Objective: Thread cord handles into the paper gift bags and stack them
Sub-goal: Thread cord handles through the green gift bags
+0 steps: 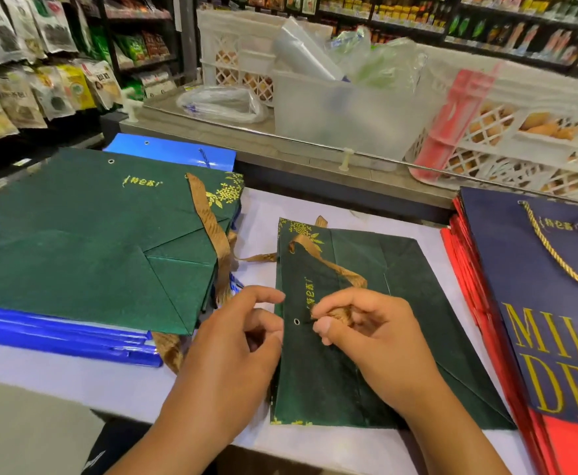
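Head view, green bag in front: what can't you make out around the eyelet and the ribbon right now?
- Ribbon tip: hidden inside the right hand, head view; whether it has entered the eyelet is unclear.
- Left hand fingertips: curled at the green bag edge; its grip is unclear.
- Bag's far eyelet: covered by the ribbon.
- Navy bag: lettering cut off by the right frame edge.

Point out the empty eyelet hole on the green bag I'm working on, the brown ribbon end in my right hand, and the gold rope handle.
eyelet hole (296,321): head view, on its metal ring.
brown ribbon end (340,315): head view, bunched part between the fingers.
gold rope handle (554,255): head view, left strand on the navy bag.
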The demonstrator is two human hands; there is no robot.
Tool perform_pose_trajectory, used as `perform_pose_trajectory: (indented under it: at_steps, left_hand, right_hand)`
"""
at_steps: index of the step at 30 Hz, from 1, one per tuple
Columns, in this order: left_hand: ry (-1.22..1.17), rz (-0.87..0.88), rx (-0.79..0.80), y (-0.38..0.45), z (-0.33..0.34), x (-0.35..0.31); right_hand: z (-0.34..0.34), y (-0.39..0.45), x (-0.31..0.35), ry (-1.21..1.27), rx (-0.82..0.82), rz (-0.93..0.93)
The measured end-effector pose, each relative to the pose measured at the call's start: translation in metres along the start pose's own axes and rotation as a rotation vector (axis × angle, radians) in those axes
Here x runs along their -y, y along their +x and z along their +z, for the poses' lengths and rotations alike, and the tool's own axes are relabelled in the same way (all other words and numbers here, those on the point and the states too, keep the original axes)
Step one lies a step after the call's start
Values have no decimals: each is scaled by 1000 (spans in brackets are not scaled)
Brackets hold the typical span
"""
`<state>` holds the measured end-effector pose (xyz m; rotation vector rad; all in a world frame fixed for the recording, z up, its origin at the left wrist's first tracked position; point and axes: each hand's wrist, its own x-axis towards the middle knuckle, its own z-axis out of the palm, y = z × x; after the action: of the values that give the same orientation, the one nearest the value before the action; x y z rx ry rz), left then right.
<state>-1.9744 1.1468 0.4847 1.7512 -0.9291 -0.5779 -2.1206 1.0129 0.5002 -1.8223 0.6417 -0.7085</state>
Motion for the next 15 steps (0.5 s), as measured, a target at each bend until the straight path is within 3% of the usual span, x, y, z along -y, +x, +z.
perform_pose_trajectory:
  at_steps: [15]
  left_hand:
    - [3, 49, 51, 1, -1, -1]
  right_hand:
    - [9, 6, -8, -60, -54, -27]
